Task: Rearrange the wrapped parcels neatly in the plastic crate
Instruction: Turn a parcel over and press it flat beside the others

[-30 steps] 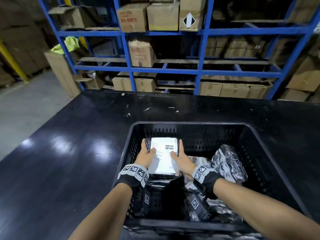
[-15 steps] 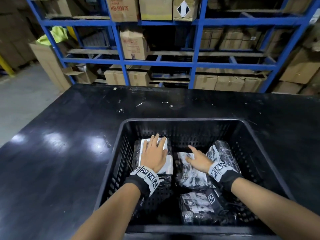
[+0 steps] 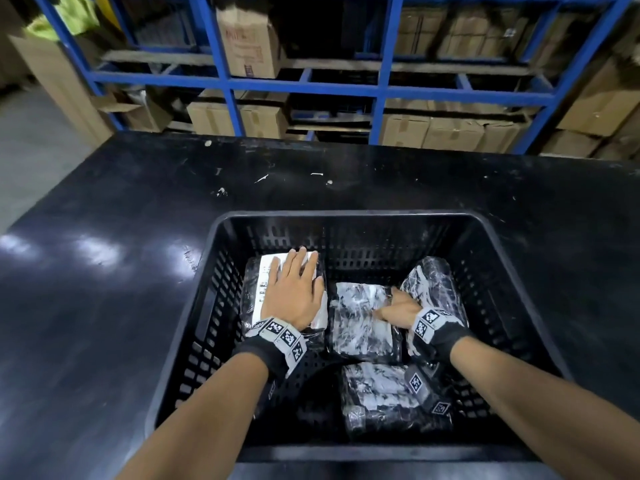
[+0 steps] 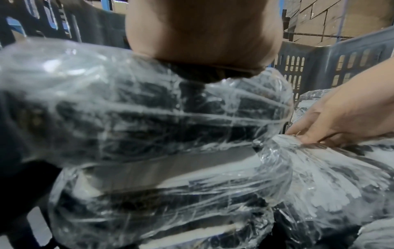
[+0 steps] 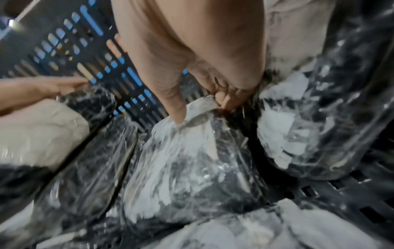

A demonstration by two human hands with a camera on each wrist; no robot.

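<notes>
Pressing my left hand (image 3: pixel 294 292) flat on the labelled parcel (image 3: pixel 266 282) in the crate (image 3: pixel 346 216), I pinch the middle parcel (image 3: pixel 360 317) beside it with my right hand (image 3: pixel 398 308), whose fingertips vanish behind plastic.

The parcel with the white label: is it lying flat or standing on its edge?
Flat. The labelled parcel lies label-up in the crate, with the left hand spread on top.

The labelled parcel (image 3: pixel 263 282) has been laid flat under the left hand (image 3: pixel 294 292); the middle parcel's (image 3: pixel 360 320) edge is, apparently, now pinched by the right hand (image 3: pixel 398 308).
</notes>
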